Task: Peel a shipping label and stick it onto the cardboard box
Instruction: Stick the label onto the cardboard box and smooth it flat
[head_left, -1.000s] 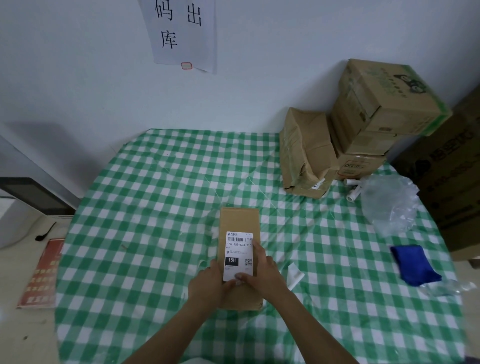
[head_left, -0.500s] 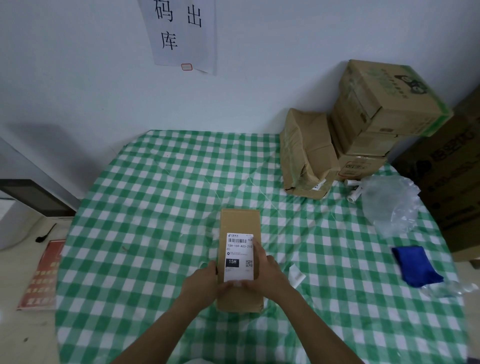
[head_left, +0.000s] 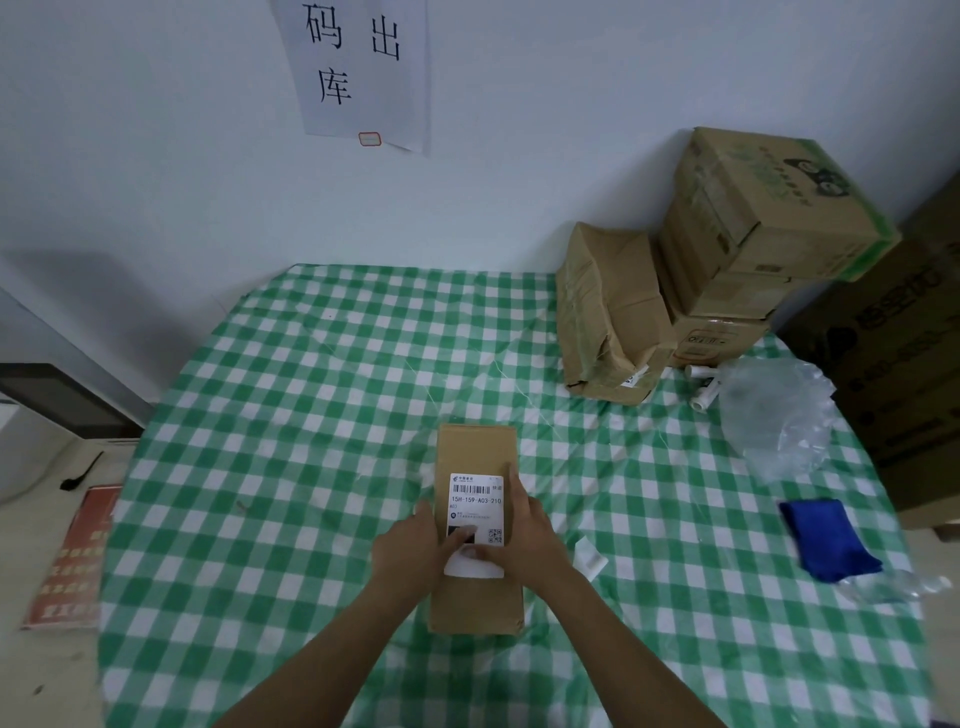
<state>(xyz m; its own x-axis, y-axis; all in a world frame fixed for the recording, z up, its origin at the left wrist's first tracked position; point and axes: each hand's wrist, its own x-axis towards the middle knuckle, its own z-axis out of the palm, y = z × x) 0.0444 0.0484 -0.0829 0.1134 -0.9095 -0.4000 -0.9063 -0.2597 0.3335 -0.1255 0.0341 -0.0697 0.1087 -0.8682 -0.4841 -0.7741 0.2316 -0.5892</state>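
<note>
Label (head_left: 476, 501) already sits on the cardboard box (head_left: 477, 597); left hand (head_left: 410, 551) and right hand (head_left: 524, 530), fingers spread flat, press it down — probably only smoothing remains.

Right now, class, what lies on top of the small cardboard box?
A white shipping label lies on the cardboard box; the left hand and right hand cover its lower part.
</note>
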